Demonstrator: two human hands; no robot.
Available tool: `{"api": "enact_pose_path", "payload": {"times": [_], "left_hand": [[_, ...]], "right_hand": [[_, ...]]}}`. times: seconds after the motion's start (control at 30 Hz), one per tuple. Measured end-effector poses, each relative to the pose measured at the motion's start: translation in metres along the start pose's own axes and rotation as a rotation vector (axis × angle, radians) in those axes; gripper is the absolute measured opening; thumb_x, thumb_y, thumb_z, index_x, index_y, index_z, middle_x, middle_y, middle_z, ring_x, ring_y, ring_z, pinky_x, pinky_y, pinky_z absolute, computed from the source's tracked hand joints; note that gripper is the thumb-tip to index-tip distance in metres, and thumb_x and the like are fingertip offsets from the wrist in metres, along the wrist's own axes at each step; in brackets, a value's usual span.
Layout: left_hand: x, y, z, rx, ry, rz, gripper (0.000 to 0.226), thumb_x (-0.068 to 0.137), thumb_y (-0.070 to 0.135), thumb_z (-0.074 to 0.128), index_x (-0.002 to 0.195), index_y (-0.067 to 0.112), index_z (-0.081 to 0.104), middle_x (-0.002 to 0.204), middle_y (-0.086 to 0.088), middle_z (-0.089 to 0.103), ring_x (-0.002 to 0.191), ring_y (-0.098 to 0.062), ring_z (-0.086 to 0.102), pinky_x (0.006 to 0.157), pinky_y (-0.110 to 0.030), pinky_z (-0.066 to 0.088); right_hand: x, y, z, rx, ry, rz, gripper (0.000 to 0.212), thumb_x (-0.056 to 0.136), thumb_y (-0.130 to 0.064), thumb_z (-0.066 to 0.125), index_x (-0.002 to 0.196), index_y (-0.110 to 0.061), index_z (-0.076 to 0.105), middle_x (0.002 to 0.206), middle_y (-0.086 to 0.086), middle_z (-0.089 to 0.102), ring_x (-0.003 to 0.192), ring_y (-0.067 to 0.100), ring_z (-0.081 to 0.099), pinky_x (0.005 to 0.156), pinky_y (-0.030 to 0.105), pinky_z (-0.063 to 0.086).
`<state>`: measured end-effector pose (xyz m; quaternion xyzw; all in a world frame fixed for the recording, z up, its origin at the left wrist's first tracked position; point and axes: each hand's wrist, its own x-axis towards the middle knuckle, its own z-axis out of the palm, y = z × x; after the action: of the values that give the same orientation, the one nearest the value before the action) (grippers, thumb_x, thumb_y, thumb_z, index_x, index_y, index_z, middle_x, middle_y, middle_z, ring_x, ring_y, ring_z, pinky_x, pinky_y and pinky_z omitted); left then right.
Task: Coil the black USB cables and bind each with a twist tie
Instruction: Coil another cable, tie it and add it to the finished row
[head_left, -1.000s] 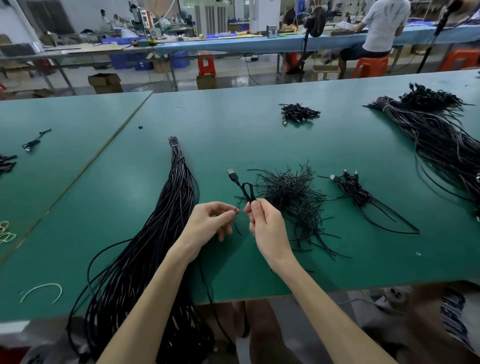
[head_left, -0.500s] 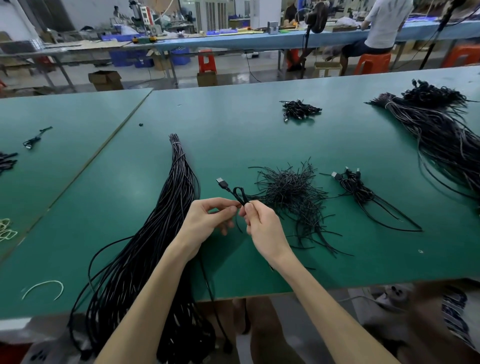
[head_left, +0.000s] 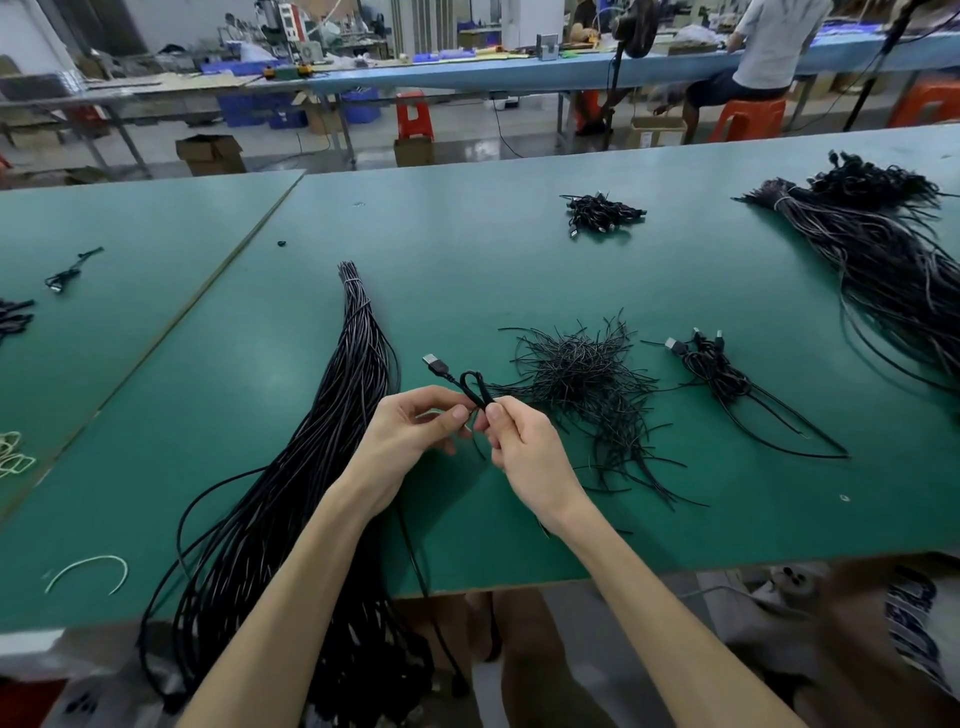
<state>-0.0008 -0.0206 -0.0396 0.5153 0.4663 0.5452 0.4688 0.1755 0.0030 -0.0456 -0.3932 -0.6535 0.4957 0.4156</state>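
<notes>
Left hand (head_left: 410, 441), right hand (head_left: 524, 452) both pinching looped USB cable (head_left: 475, 387) over green table (head_left: 467, 270); twist-tie heap (head_left: 582, 374) beside.

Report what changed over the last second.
The right hand carried the looped cable leftward to meet the left hand; the USB plug swung left with it. Both hands kept their pinch grip. The twist tie pile and cable bundle stayed put.
</notes>
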Motion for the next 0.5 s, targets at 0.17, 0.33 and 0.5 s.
{"api": "enact_pose_path", "payload": {"times": [0.17, 0.33, 0.5], "left_hand": [[0.0014, 0.0002, 0.0020, -0.051, -0.003, -0.023, 0.016, 0.083, 0.025, 0.086, 0.086, 0.015, 0.074, 0.084, -0.014, 0.072, 0.072, -0.020, 0.061, 0.062, -0.024, 0.050], [0.0006, 0.0016, 0.0013, -0.116, -0.019, -0.070, 0.010, 0.083, 0.020, 0.082, 0.085, 0.014, 0.075, 0.083, -0.013, 0.069, 0.070, -0.018, 0.062, 0.065, -0.026, 0.055], [-0.0002, 0.0016, 0.0013, -0.152, -0.026, -0.106, 0.012, 0.085, 0.013, 0.079, 0.093, 0.004, 0.076, 0.086, -0.020, 0.069, 0.069, -0.020, 0.061, 0.069, -0.027, 0.056]], "right_hand": [[0.0002, 0.0020, 0.0009, 0.029, -0.046, -0.007, 0.035, 0.112, -0.024, 0.043, 0.086, -0.012, 0.063, 0.060, -0.015, 0.045, 0.056, 0.004, 0.036, 0.054, 0.022, 0.033], [0.0007, 0.0039, 0.0021, 0.034, -0.060, -0.017, 0.035, 0.111, -0.026, 0.044, 0.084, -0.012, 0.061, 0.063, -0.014, 0.046, 0.057, 0.007, 0.036, 0.053, 0.025, 0.032], [0.0009, 0.0052, 0.0040, -0.007, -0.045, -0.023, 0.035, 0.111, -0.028, 0.044, 0.084, -0.015, 0.061, 0.063, -0.015, 0.047, 0.061, 0.011, 0.037, 0.056, 0.036, 0.033]]}}
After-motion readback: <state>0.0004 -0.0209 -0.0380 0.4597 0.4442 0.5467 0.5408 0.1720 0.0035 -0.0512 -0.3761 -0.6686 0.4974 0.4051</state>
